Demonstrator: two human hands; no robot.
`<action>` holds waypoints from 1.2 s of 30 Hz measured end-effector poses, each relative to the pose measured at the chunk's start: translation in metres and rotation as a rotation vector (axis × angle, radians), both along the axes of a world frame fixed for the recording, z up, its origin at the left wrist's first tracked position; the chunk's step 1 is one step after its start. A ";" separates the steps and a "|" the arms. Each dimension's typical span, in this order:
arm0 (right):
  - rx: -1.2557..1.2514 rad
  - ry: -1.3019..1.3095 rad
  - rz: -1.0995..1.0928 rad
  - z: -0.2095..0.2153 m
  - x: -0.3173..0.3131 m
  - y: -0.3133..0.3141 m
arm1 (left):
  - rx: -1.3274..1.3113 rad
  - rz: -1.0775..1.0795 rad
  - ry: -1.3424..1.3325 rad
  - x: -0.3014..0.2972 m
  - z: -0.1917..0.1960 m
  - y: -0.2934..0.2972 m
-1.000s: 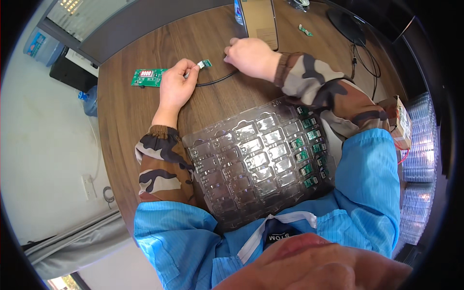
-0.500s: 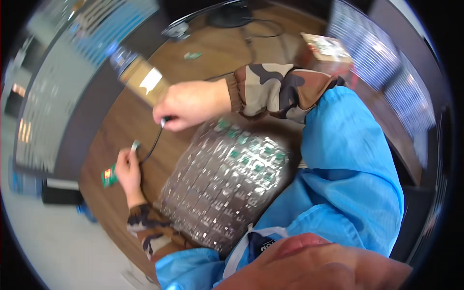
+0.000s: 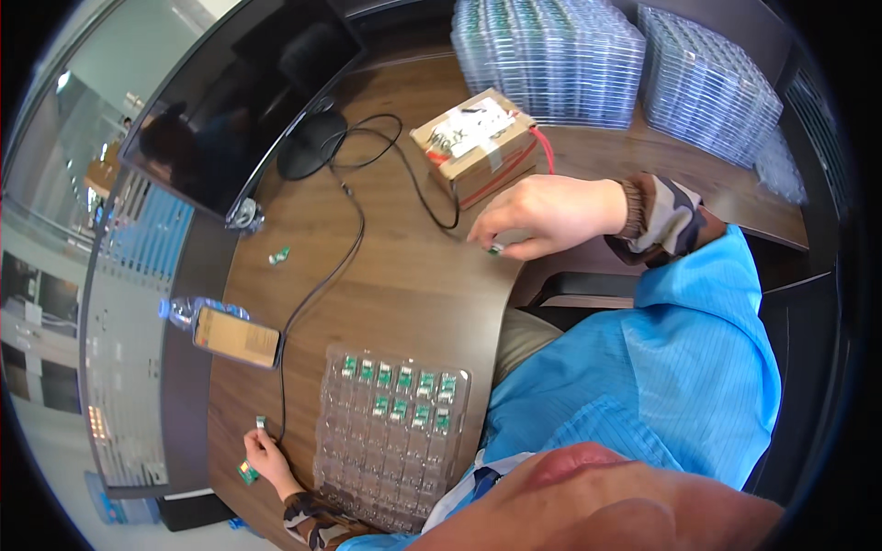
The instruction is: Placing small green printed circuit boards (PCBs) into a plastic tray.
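Note:
My left hand [image 3: 268,459], at the lower left, pinches a small pale connector piece [image 3: 261,422] between thumb and fingertips. Right by its fingers lies a green circuit board [image 3: 247,472] with a yellow-red part. A black cable [image 3: 312,298] comes down to that hand; its end is hard to make out. My right hand [image 3: 551,218] is over the desk edge near the cardboard box, fingers curled on a small green circuit board [image 3: 496,249]. Between me and the phone sits a clear plastic tray [image 3: 354,459], with small green boards in several pockets of its far rows.
A phone [image 3: 236,337] leans by a plastic bottle [image 3: 216,308]. Another small board [image 3: 278,256] lies beyond. A cardboard box [image 3: 487,147] stands before stacked clear trays [image 3: 551,60]. A monitor [image 3: 243,101] stands at the back left, and a chair armrest [image 3: 588,286] is below my right hand.
My right hand has left the phone area and the cable, moving right toward the box, and now holds a small board. My left hand still pinches the connector piece. The view has shifted.

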State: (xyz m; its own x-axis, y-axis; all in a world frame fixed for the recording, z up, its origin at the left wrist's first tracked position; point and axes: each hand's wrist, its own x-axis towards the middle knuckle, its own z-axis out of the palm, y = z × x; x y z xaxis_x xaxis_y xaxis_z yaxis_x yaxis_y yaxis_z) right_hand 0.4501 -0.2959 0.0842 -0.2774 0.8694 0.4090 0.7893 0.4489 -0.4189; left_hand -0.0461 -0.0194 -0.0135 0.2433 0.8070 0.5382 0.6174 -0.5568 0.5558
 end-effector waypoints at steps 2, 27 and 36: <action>0.108 -0.074 -0.126 -0.003 0.020 -0.019 | 0.050 0.033 0.111 0.001 0.002 0.000; 0.020 -0.284 -1.410 0.066 0.371 -0.007 | 0.108 0.182 0.385 -0.002 0.012 -0.012; -0.156 -0.294 -1.306 0.047 0.461 -0.058 | 0.167 0.181 0.378 0.013 0.011 -0.011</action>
State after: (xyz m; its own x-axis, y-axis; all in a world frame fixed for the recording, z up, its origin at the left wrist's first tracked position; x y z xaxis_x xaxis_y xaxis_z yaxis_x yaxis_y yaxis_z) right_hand 0.9110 -0.3543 0.1308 0.7234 0.5946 0.3509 0.6682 -0.7309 -0.1388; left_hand -0.0330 -0.0306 -0.0025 0.3106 0.7642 0.5652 0.8553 -0.4841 0.1846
